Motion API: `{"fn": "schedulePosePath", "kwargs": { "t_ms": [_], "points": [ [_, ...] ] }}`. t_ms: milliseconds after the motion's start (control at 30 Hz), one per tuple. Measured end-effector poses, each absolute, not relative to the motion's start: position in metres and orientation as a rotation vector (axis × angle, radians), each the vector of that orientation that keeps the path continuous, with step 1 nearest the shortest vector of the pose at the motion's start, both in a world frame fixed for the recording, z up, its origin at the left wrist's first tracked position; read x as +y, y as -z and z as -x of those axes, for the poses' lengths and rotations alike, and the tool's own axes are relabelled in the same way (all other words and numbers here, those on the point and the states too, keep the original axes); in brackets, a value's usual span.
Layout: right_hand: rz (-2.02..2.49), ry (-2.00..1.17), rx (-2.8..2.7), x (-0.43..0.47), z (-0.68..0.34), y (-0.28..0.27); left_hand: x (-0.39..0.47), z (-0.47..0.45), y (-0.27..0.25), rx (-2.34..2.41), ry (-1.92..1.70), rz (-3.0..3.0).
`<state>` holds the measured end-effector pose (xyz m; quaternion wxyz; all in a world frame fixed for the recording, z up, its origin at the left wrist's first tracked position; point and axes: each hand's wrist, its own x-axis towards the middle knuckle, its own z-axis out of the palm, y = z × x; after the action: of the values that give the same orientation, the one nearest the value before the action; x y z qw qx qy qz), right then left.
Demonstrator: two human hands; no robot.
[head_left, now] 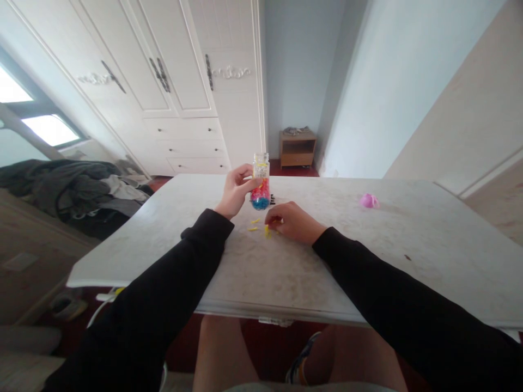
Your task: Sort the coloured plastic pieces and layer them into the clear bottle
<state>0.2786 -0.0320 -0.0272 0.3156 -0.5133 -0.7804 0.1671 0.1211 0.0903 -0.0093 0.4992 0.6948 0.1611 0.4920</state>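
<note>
My left hand (pixel 237 190) grips a clear glass jar (pixel 260 188) by its side and holds it upright, its mouth uncovered. Blue bits fill the jar's bottom, pink and red ones lie above them, and a little yellow shows near the label. Just right of and below the jar, my right hand (pixel 292 222) is at the tabletop, fingertips pinched on a small yellow piece (pixel 267 231). Several more thin yellow pieces (pixel 253 229) lie on the table beside those fingers. Behind the jar a small dark object (pixel 272 199) is partly hidden.
The white marbled table (pixel 327 283) spans the view. Toward its right side sits a crumpled pink-purple item (pixel 369 201), and a small brown speck (pixel 407 257) lies nearer. Dark clothes (pixel 61 190) are heaped at left. A wardrobe (pixel 180 65) and a wooden nightstand (pixel 298 149) stand beyond.
</note>
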Motion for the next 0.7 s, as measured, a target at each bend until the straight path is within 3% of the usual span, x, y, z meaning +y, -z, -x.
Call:
{"fn": "schedulePosePath", "kwargs": {
  "t_ms": [233, 500, 700],
  "points": [
    [1.159, -0.677, -1.626, -0.031, -0.307, 0.012, 0.089, -0.121, 0.008, 0.498, -1.171, -1.906],
    [1.044, -0.341, -1.071, -0.029, -0.317, -0.002, 0.076, -0.121, 0.009, 0.429, -1.049, -2.242],
    [1.063, -0.395, -1.091, -0.027, -0.303, 0.006, 0.072, -0.123, 0.011, 0.365, -0.977, -2.307]
  ]
}}
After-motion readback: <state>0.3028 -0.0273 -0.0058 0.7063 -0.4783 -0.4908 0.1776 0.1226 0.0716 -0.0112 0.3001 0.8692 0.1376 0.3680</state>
